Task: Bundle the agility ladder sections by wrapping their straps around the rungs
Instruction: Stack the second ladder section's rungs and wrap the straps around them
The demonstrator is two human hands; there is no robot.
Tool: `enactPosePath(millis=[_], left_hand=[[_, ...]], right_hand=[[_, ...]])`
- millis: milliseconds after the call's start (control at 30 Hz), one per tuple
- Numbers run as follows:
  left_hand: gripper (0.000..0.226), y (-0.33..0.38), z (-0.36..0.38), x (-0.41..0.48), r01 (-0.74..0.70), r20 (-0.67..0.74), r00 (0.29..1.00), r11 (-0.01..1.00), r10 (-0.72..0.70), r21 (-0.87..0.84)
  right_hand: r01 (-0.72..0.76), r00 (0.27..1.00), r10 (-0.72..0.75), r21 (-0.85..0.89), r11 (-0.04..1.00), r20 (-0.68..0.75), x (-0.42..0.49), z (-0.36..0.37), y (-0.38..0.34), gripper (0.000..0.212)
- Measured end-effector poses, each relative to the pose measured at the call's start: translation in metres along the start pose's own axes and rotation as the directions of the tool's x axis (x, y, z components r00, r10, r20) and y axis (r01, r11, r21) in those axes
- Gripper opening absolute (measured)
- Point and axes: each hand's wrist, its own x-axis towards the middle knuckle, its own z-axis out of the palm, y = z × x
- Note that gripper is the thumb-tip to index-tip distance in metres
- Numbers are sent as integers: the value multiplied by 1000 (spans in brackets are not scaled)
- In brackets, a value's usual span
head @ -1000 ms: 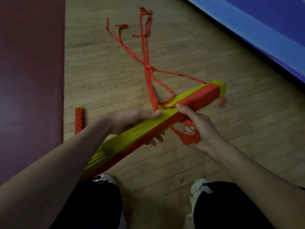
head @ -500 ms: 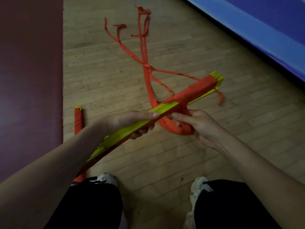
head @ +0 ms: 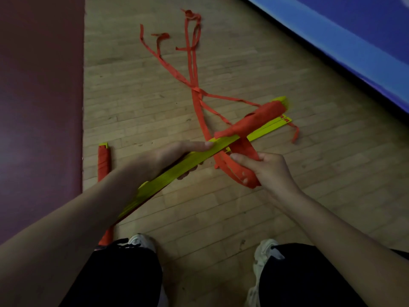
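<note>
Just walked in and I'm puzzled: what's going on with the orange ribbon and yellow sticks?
A person is bundling an agility ladder. The left hand grips a stack of yellow rungs above the wooden floor. The right hand holds a loop of orange strap beside it; the stack's far end is already wrapped. Loose strap tails trail across the floor, and another wrapped bundle lies at left.

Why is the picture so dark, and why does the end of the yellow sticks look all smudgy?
Head view: the light is dim and flat, so the trousers go almost black and the wooden floor shows no glare. Head view: the far end of the yellow rungs and the red strap wrapped there look smeared, probably motion blur. The left hand and right hand look sharper.
</note>
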Motion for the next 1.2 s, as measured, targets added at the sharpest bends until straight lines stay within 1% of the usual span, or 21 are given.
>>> enactPosePath(millis=[67, 100, 200, 233, 300, 367, 433, 500, 567, 633, 767, 833, 900, 967, 1000, 1033, 1067, 1100, 1133, 1167, 1200], left_hand=[[51, 2, 3, 0, 11, -88, 996, 1000, -12, -11], [53, 2, 4, 0, 12, -140, 990, 1000, -10, 13], [59, -2, 9, 4, 9, -262, 964, 981, 43, 194], [60, -3, 12, 6, 7, -284, 957, 971, 64, 240], [53, -4, 19, 8, 6, -326, 939, 946, 106, 324], [43, -3, 24, 9, 2, -332, 931, 908, 152, 419], [38, -2, 30, 6, -24, -315, 928, 878, 197, 478], [46, -1, 34, 4, -22, -313, 915, 808, 253, 589], [44, -1, 37, 3, -18, -302, 888, 682, 347, 731], [44, -3, 41, 4, -22, -272, 859, 562, 434, 827], [50, -9, 46, 9, -56, -197, 811, 409, 551, 911], [49, -11, 49, 11, -52, -179, 806, 369, 564, 928], [48, -12, 52, 13, -37, -199, 823, 400, 533, 916], [45, -11, 52, 15, -43, -205, 859, 464, 470, 885], [40, -9, 51, 14, -63, -192, 888, 525, 418, 849], [34, -8, 48, 13, -101, -161, 921, 616, 354, 781], [30, -5, 45, 11, -138, -117, 952, 736, 284, 663], [26, -2, 42, 8, -144, -64, 978, 860, 201, 489], [26, 2, 39, 3, -110, 1, 993, 950, 114, 293], [30, 5, 34, -1, -59, 66, 997, 985, 49, 159], [39, 7, 28, -2, -19, 123, 992, 993, 5, 119]], right_hand=[[7, 1000, -5, 44, 999, -31, 0, 0, 0, 29], [30, 999, -29, 32, 999, -42, 0, 0, -1, 33], [111, 992, -115, -67, 992, -47, -2, 1, -1, 34], [123, 991, -128, -86, 989, -50, -3, 2, -1, 34], [118, 990, -124, -93, 989, -62, -3, 3, 1, 35], [90, 992, -97, -74, 993, -86, -3, 4, 3, 39], [59, 991, -66, -69, 996, -114, -1, 5, 5, 48], [16, 991, -24, -63, 998, -130, 0, 5, 6, 53], [-39, 991, 36, -21, 999, -128, 3, 4, 4, 53], [-84, 990, 83, -3, 996, -115, 3, 4, 1, 52], [-135, 982, 128, -43, 990, -140, 1, 7, 1, 56], [-186, 974, 189, 33, 982, -128, 0, 7, 2, 51], [-246, 961, 264, 191, 950, -76, 1, 6, 2, 40], [-292, 948, 315, 281, 914, -38, 4, 4, 5, 30], [-309, 943, 332, 299, 903, -28, 4, 4, 6, 28], [-323, 938, 346, 312, 893, -17, 4, 4, 6, 27], [-332, 936, 353, 326, 885, -5, 4, 3, 5, 26], [-336, 935, 355, 340, 879, 7, 4, 3, 4, 26], [-335, 936, 353, 350, 875, 13, 4, 2, 3, 26], [-328, 939, 344, 358, 874, 19, 4, 1, 1, 27], [-317, 944, 330, 368, 874, 30, 5, 0, 0, 26]])
